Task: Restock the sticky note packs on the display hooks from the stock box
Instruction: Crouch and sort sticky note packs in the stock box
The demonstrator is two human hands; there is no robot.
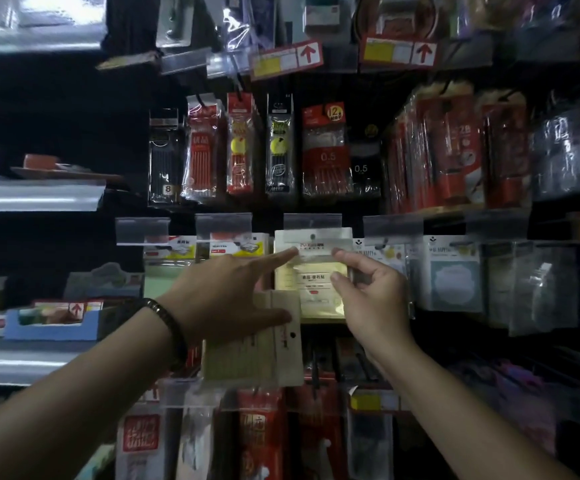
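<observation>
Hanging step, head view: yellow sticky note pack (319, 282) sits at the display hook (312, 236), header hole on the peg tip. Right hand (371, 292) fingers pinch its right edge. Left hand (226, 299) stretches its index onto the header, thumb clamping spare packs (247, 355). Next, likely: seat the pack back, let go, thread a spare.

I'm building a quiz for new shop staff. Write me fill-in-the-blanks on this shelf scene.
1. The right hand pinches a hanging sticky note pack whose notes are ___.
2. The dark bracelet sits on the ___ wrist.
3. The left hand holds a spare pack and stretches its ___ finger to the hanging one.
4. Each red price tag up top shows an arrow pointing ___.
Missing words: yellow, left, index, up.
</observation>
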